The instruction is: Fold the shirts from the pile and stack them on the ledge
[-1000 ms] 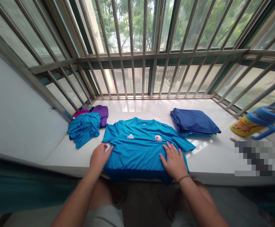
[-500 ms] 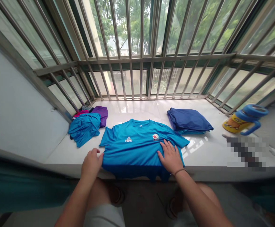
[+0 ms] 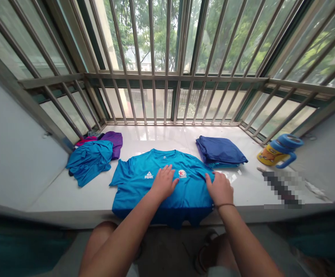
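Note:
A blue short-sleeved T-shirt (image 3: pixel 135 188) lies front side up on the white window ledge, its collar toward the window. White lettering and a round badge show on its chest, and its lower part hangs over the ledge's front edge. My left hand (image 3: pixel 164 182) rests flat on the middle of the shirt, left of the badge, fingers stretched out. At the shirt's right sleeve, my right hand (image 3: pixel 220 188) has its fingers curled round the cloth; the fingertips are partly hidden. A bracelet circles the right wrist.
Crumpled blue, purple and pink clothes (image 3: pixel 94 157) lie at the left. A folded dark blue stack (image 3: pixel 222 150) sits behind the shirt to the right. Farther right stand a blue and yellow bottle (image 3: pixel 279 151) and a pixelated object (image 3: pixel 282 190). Metal bars (image 3: pixel 167 77) guard the window.
My left hand has moved from the shirt's left edge onto its middle. My right hand has shifted from the chest to the right sleeve. The camera view has turned slightly right.

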`<state>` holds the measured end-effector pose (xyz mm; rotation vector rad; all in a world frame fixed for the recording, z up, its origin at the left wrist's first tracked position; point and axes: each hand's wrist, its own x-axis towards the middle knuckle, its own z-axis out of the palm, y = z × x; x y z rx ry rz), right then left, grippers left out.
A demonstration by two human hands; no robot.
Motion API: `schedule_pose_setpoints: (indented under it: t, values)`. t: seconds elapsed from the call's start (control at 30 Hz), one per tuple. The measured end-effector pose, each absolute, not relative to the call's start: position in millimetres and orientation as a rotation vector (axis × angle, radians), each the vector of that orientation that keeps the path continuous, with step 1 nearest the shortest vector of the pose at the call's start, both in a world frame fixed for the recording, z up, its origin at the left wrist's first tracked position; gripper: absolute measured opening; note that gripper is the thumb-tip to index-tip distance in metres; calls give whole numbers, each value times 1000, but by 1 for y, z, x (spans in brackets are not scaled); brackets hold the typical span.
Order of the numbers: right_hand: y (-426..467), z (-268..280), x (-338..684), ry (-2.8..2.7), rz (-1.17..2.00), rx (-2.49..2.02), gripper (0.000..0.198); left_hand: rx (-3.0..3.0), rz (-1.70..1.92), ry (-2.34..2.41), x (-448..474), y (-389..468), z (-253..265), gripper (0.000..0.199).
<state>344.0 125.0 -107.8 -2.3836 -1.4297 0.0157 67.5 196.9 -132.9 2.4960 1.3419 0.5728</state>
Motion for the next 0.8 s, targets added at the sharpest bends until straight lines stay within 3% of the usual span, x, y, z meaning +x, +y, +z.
schedule_pose_setpoints:
  t: [0.1,0.23,0.3,0.53,0.67,0.8]
  values:
    - [154,-98,384,-1160,192,-2631,72,2500,615,1156,110,203,-135,43]
    - [175,-103,400,-1327,393,-2463,28,2544,551,1007,128,202,-147,48]
    - [178,-105,396,-1363,405,-2370,21,2539,539,1018,128,201,-152,51]
    - [192,-86,395,-1088,294,-2278,47,2520,495,1010,124,202,-148,52]
    - [206,-67,397,-1074,232,-2242,40,2488,531,1006,124,201,-146,49]
    - [212,-49,382,-1205,148,-2235,34,2343,789,936,120,201,-146,24]
